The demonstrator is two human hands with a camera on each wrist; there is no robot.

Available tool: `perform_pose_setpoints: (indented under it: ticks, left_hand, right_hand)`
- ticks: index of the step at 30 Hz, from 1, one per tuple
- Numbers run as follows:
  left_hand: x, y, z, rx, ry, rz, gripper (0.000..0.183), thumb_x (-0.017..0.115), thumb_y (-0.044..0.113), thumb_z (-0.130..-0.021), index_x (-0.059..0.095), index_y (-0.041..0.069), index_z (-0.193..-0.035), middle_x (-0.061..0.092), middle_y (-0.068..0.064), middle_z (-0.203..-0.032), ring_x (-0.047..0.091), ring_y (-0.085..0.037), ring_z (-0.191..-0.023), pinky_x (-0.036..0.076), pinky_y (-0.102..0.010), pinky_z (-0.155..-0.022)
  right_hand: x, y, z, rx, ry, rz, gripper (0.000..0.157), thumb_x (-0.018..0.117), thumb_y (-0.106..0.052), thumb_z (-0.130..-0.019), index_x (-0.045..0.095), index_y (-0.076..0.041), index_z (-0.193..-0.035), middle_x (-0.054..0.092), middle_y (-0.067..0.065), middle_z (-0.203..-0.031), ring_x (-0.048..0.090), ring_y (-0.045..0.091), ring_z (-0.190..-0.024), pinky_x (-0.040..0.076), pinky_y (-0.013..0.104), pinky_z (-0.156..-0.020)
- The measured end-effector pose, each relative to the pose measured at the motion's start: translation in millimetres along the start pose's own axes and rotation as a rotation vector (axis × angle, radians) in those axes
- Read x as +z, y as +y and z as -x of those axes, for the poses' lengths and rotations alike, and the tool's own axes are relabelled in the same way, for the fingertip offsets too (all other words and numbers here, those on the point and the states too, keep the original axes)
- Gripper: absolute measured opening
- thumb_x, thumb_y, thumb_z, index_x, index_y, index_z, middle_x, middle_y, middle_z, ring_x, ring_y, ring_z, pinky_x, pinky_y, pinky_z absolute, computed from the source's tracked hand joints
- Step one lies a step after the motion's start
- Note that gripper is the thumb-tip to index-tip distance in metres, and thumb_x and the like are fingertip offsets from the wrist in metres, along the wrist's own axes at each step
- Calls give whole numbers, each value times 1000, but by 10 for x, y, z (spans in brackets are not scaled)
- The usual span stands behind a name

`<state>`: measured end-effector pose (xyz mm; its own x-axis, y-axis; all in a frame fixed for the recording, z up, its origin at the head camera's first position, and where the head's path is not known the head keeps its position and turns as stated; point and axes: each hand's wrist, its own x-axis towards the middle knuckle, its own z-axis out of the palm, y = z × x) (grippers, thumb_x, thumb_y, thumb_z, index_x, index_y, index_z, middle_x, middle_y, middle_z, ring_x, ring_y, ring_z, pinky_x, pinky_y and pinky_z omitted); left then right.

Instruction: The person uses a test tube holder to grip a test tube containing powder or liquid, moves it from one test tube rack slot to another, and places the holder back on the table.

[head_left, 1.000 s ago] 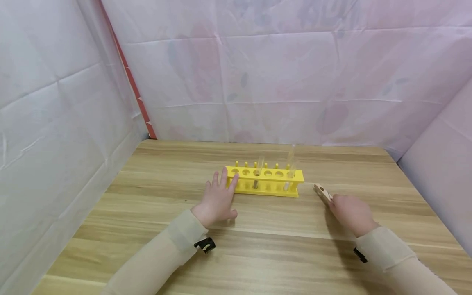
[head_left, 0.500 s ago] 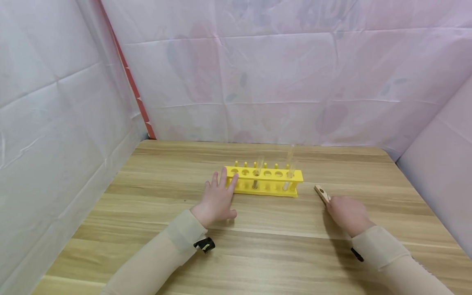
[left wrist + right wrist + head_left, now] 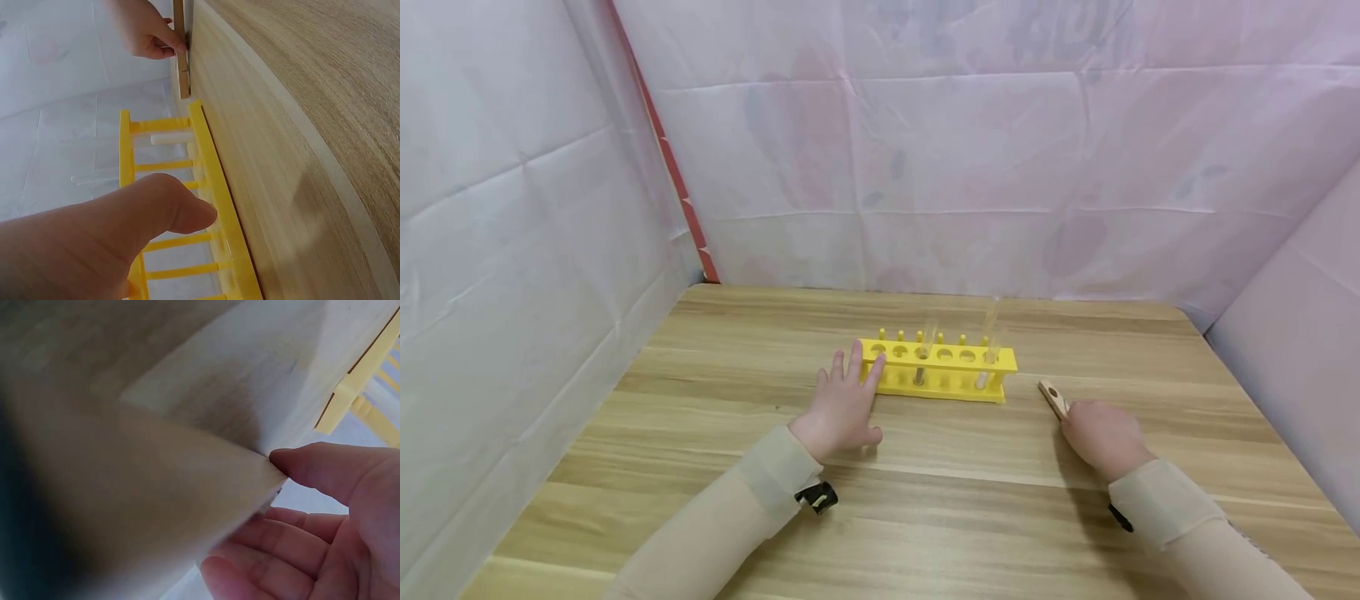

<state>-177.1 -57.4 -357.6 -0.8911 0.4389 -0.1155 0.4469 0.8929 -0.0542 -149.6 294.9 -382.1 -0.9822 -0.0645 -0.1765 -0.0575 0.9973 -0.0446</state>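
Observation:
A yellow test tube rack (image 3: 937,394) stands on the table. My left hand (image 3: 838,412) rests at its left end, fingers spread; its thumb (image 3: 178,206) lies across the rack's front in the left wrist view. One clear test tube (image 3: 928,335) with dark contents stands in a middle hole. Another test tube (image 3: 992,340), with something white at the bottom, is in the rightmost hole. Right of the rack, my right hand (image 3: 1103,437) grips a wooden test tube clamp (image 3: 1054,400) between thumb and fingers. Up close in the right wrist view, the clamp (image 3: 156,487) is blurred.
The wood-grain table (image 3: 925,533) extends in front of and around the rack. Pale sheeting (image 3: 955,158) hangs behind it and on both sides. A red strip (image 3: 673,171) runs down the back left corner.
My right hand has shifted slightly left and nearer to me with the clamp. The left hand and the rack stay in place.

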Motion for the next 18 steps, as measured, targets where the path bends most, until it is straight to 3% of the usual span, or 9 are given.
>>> perform_pose_setpoints:
  ticks: [13,18]
  left_hand:
    - [-4,27,-39,-11,-50,18,106,64,56,-75,4,14,-151,-3,-25,-152,18,-48,-133,33,-64,-93]
    - [-20,24,-27,-7,-59,42,106,65,54,-76,3,13,-151,-4,-25,-152,15,-48,-134,30,-65,-95]
  right_hand:
    - [24,28,-22,16,-17,-47,24,49,-11,-87,48,-8,-63,46,5,-58,44,21,-50,36,33,-42]
    - [55,33,-5,-21,34,-39,27,54,-15,-88,48,-8,-62,44,3,-56,42,19,-48,35,32,-40]
